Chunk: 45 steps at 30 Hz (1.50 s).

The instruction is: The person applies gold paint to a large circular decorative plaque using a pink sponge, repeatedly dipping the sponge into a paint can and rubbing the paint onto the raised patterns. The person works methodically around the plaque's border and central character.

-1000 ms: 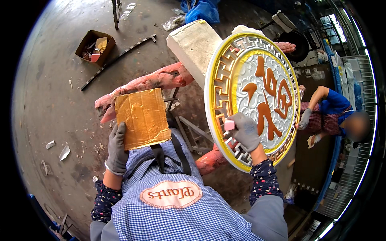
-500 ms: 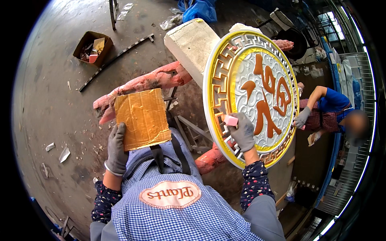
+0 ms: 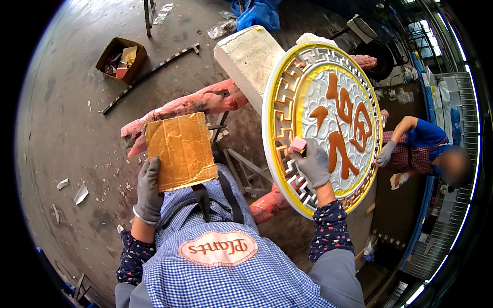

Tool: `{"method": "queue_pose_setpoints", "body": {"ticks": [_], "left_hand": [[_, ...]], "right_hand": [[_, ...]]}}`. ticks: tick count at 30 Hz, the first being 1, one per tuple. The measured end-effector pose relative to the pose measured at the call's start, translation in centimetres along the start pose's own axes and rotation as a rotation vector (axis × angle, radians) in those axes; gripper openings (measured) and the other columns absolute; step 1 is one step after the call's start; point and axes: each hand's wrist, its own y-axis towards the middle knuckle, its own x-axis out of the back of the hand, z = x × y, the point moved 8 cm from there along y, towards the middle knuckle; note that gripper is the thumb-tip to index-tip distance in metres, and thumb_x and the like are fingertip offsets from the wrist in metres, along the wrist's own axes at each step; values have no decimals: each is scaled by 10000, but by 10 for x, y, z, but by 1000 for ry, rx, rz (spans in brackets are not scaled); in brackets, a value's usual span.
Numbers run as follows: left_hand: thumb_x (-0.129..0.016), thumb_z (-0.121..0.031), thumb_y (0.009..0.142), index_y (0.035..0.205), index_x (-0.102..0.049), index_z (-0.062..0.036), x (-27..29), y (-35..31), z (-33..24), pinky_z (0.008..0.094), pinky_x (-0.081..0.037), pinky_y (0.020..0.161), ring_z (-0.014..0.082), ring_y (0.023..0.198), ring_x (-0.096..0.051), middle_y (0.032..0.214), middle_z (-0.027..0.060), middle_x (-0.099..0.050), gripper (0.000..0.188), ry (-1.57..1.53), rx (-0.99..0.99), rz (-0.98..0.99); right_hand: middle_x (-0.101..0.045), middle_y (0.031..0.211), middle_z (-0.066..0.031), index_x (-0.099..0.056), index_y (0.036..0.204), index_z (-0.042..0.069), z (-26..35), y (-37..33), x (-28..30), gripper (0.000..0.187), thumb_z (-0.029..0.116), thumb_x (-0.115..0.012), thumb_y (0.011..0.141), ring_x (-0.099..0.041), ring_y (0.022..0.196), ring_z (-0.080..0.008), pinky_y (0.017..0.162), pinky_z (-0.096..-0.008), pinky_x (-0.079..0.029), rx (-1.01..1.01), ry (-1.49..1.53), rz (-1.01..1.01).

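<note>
At the lower left of the round panel (image 3: 328, 123), the fingers of our right hand (image 3: 314, 167) curl closely round a pink block (image 3: 297, 145); whether it touches the panel, we can't quite tell. That forearm (image 3: 331, 231) extends forward and slightly inward, wrist nearly straight. Our left hand (image 3: 149, 190) grips a square brown board (image 3: 181, 150) by its left edge, fingers pointing away from us, near our checked apron (image 3: 205, 282).
</note>
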Motion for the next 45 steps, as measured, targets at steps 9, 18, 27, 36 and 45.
{"method": "queue_pose_setpoints", "body": {"ticks": [9, 18, 27, 36, 45], "left_hand": [[-613, -322, 1093, 1268, -636, -35, 1, 0, -2, 248, -564, 823, 80, 986, -674, 1127, -6, -683, 336, -11, -2, -3], [-594, -331, 1102, 1275, -631, -26, -1, 1, -3, 241, -563, 812, 79, 976, -676, 1134, 3, -684, 353, -12, 8, -3], [-606, -332, 1096, 1262, -638, -33, 7, 3, -1, 243, -562, 816, 75, 981, -673, 1126, 2, -684, 343, 7, -13, 24], [-609, -316, 1095, 1247, -646, -38, -3, 0, -6, 240, -553, 806, 71, 969, -664, 1106, -10, -675, 319, -30, 8, -41], [-596, -329, 1099, 1338, -615, -10, 2, 2, 0, 243, -554, 862, 93, 1045, -675, 1203, 18, -684, 399, -1, 25, 20]], "right_hand": [[-695, 1009, -154, -681, 1077, 69, -4, 18, 17, 242, 156, -782, 875, -698, 917, -367, 781, -445, -550, -33, 136, 10], [-703, 1038, -144, -703, 1080, 100, 8, 48, 7, 208, 75, -715, 873, -690, 969, -380, 839, -456, -554, 244, -21, 39], [-708, 980, -118, -713, 1022, 129, 11, 26, -7, 199, 90, -741, 828, -702, 922, -358, 800, -464, -555, 307, -189, 325], [-703, 1019, -140, -691, 1048, 103, 4, 40, -8, 213, 82, -732, 840, -688, 976, -383, 849, -469, -551, 223, -89, 163], [-696, 1024, -144, -693, 1096, 99, 19, 45, 14, 239, 97, -734, 861, -692, 957, -378, 833, -457, -553, 209, 46, 19]]}}
